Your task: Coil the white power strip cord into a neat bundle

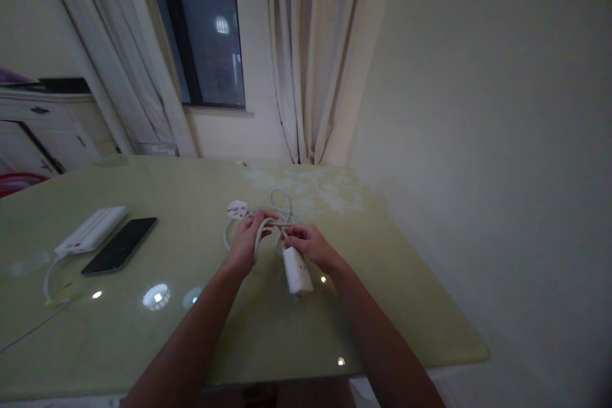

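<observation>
My left hand (247, 241) is closed around a loop of white power cord (258, 243) above the table. Close by, my right hand (308, 243) pinches the cord near the end of a white power strip (297, 271), which slants toward me below the fingers. The plug (238, 209) at the cord's other end lies just beyond my left hand. More loops of the cord spread behind both hands, with one loop rising toward the far side. Parts of the cord are hidden by my fingers.
On the left of the glossy pale green table (401, 306) lie a white power bank (90, 230) with a cable (36, 327) and a black phone (120, 246). A wall (478, 140) borders the table on the right. Curtains (310, 44) and a window stand behind.
</observation>
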The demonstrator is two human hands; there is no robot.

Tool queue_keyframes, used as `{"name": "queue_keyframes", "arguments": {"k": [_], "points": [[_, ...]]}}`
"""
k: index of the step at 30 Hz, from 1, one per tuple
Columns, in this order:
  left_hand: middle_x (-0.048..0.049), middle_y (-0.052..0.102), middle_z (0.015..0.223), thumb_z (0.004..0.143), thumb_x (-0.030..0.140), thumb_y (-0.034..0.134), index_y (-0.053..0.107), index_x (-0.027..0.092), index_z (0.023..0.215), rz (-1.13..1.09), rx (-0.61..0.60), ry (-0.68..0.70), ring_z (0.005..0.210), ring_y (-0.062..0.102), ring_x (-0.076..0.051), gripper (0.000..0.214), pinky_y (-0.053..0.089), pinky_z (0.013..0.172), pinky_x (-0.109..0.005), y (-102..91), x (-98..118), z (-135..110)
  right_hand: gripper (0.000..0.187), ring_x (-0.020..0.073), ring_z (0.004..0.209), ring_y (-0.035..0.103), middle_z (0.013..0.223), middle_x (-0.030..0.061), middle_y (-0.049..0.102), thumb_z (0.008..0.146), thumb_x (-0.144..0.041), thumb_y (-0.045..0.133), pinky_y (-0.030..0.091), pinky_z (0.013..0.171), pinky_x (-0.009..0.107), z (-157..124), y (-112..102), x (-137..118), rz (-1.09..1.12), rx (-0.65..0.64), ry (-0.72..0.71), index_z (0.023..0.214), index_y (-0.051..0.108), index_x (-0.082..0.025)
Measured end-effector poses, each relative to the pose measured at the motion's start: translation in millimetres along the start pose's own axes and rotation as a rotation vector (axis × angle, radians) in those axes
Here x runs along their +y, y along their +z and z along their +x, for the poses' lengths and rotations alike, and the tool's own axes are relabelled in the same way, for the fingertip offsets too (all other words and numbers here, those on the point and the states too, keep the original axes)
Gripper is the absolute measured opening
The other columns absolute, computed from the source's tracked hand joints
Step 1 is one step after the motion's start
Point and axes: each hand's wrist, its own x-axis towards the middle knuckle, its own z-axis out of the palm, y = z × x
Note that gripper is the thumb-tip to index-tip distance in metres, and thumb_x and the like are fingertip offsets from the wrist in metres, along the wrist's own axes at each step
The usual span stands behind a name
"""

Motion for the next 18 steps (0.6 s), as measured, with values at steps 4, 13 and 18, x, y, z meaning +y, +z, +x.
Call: {"name": "queue_keyframes", "arguments": {"k": [4,13,18], "points": [[-0.0062,0.074,0.084,0.075,0.061,0.079,0.062,0.016,0.072,-0.207,0.133,-0.022,0.077,0.068,-0.016,0.048,0.054,0.075,-0.028,-8.1,0,11,0.03,0.0131,0.071,0.06,0.08,0.0015,0.071,0.073,-0.039,0.08,0.045,0.071,0.025,-6,-15,-10,0.002,-0.128,0.066,0.091,0.076,-0.015],[0.0082,0.048,0.056,0.102,0.038,0.054,0.045,0.019,0.073,-0.527,0.627,0.06,0.049,0.052,-0.006,0.035,0.05,0.063,-0.018,-77.8,21,46,0.03,0.0113,0.058,0.059,0.07,0.0,0.071,0.067,-0.034,0.081,0.044,0.058,0.021,-37,-71,-24,0.036,-0.032,0.143,0.091,0.077,-0.015],[0.0087,0.045,0.055,0.101,0.041,0.054,0.05,0.02,0.08,-0.574,0.48,-0.013,0.05,0.052,-0.007,0.03,0.05,0.062,-0.019,-60.1,19,37,0.029,0.0096,0.05,0.054,0.066,-0.0015,0.067,0.065,-0.033,0.08,0.039,0.048,0.019,-25,-67,-13,0.167,0.144,0.135,0.085,0.066,-0.016]]}}
